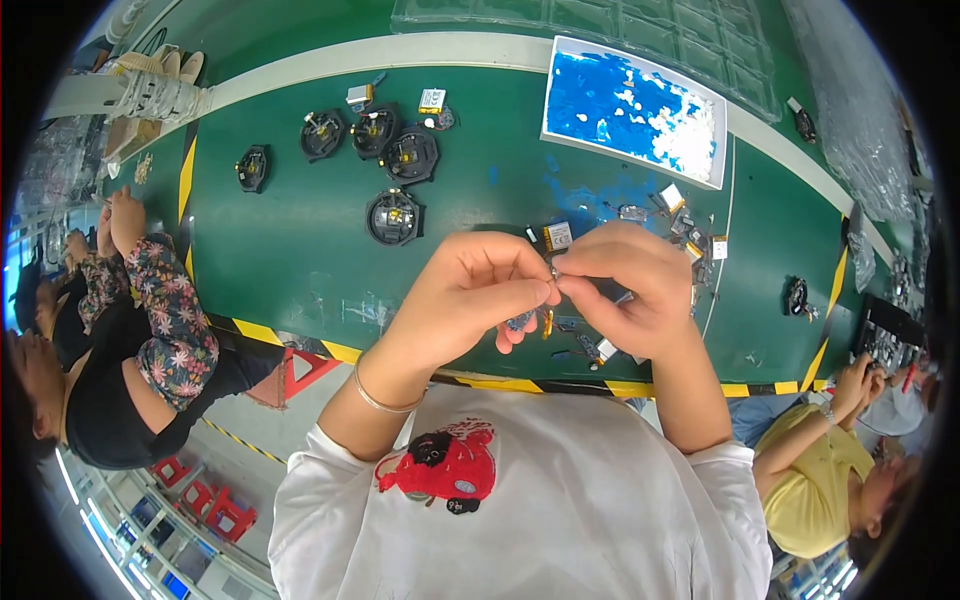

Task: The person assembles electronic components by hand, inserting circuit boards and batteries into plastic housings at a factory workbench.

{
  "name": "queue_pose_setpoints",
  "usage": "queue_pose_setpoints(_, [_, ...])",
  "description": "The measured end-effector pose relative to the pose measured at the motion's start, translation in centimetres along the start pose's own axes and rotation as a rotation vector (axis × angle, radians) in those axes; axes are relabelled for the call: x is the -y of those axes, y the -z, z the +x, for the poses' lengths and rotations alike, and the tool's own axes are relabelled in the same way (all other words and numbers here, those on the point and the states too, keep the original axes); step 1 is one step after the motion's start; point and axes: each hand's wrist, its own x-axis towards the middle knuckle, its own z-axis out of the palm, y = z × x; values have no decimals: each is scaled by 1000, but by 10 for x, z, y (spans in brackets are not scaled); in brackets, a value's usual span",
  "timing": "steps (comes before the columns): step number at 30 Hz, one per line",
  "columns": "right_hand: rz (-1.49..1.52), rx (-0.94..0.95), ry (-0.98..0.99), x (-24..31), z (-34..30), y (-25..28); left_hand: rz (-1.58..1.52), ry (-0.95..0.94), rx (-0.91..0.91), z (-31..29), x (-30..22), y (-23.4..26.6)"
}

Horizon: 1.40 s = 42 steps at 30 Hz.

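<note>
My left hand and my right hand meet above the near part of the green bench. Both are closed, thumb against forefinger, on a tiny metallic part at the touching fingertips. Its exact kind is too small to make out. A small bluish piece like a circuit board peeks out under my left fingers; whether they grip it, I cannot tell. Just beyond the fingertips lies a silver battery pouch. Loose circuit pieces with wires and another pouch lie below and beside my right hand.
Several round black housings stand on the bench at the left. A white tray with a blue bottom and white bits sits at the back right. Clear plastic trays lie behind it. People work on both sides.
</note>
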Motion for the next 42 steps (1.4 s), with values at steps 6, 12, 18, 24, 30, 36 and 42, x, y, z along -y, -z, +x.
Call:
queue_pose_setpoints(6, [385, -19, -447, 3, -6, -5, 238, -198, -65, -3, 9, -8])
queue_pose_setpoints(12, [52, -82, -265, 6, -5, -5, 306, -192, -123, -1, 11, -9])
queue_pose_setpoints(18, [-177, -61, -126, 3, -2, -5, 474, -240, -147, -2, 11, -12])
queue_pose_setpoints(24, [-362, -213, -368, -3, 2, 12, 178, -181, -189, -3, 15, -3])
queue_pose_setpoints(30, [-361, -39, -132, 20, -3, -17, -36, -130, -161, -6, 17, -4])
queue_pose_setpoints(36, [-243, -40, -133, 13, -10, -21, 527, -241, -437, -39, 8, 22])
queue_pose_setpoints(42, [-48, -95, -331, 12, -7, -10, 1641, -513, -1004, -30, 3, 57])
